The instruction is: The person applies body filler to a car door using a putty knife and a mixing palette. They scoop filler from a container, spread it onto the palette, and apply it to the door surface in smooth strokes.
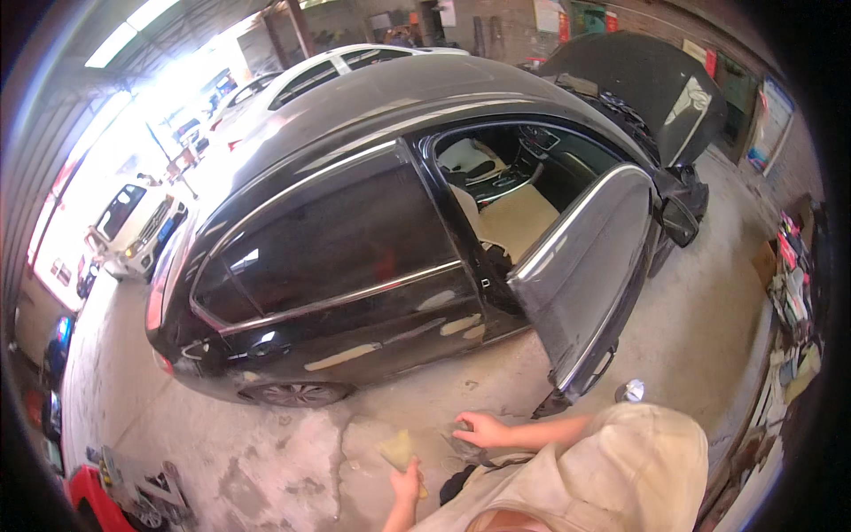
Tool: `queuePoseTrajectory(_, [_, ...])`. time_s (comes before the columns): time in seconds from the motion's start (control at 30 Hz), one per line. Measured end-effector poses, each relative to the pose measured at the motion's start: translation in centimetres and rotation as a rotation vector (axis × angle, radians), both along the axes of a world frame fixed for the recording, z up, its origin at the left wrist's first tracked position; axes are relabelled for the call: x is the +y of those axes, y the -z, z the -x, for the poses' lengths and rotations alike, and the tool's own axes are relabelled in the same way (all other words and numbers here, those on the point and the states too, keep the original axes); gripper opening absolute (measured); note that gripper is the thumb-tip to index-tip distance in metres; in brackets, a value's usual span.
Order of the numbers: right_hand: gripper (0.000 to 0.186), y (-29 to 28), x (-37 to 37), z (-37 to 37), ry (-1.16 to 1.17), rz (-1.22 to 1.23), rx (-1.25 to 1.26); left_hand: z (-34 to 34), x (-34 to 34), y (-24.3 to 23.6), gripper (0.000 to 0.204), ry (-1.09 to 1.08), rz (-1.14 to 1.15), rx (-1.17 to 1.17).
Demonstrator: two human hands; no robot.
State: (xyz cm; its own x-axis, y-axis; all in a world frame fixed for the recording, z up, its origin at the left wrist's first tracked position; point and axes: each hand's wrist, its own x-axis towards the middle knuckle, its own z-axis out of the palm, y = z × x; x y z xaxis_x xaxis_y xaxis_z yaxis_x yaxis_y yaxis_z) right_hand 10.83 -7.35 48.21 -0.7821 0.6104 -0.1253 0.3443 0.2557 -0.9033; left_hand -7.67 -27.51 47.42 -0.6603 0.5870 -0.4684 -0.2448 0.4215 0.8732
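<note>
My left hand [406, 480] is closed on a thin, flat yellowish piece [398, 449], which sticks out above and below my fingers; its exact kind is unclear. My right hand [483, 430] is closed with its fingers curled round a small dark thing that I cannot make out. Both hands are low in front of me, apart from the car. Across from them stands a dusty black car [390, 310]. Pale filler patches [340, 357] mark its rear door. The front door [589, 266] hangs open, and the beige seat [519, 222] shows inside.
The car's raised hood [647, 89] is at the far right. A crumpled white wad [631, 390] is beside the open door. Mixed clutter [789, 293] lines the right wall. A red object and a wheeled metal tool [155, 496] sit at lower left; a white car [133, 226] stands farther off.
</note>
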Motion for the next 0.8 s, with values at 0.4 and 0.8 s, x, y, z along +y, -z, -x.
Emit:
queuePoseTrajectory(0.4, [0.045, -11.2, 1.0, -10.5, 0.419, 0.230, 0.259, -10.9, 8.6, -12.0, 0.026, 0.542, -0.036, -0.023])
queuePoseTrajectory(0.8, [0.096, -9.0, 12.0, -9.8, 0.580, -1.163, 0.220, -8.3, 2.1, -10.1, 0.026, -0.131, -0.210, -0.414])
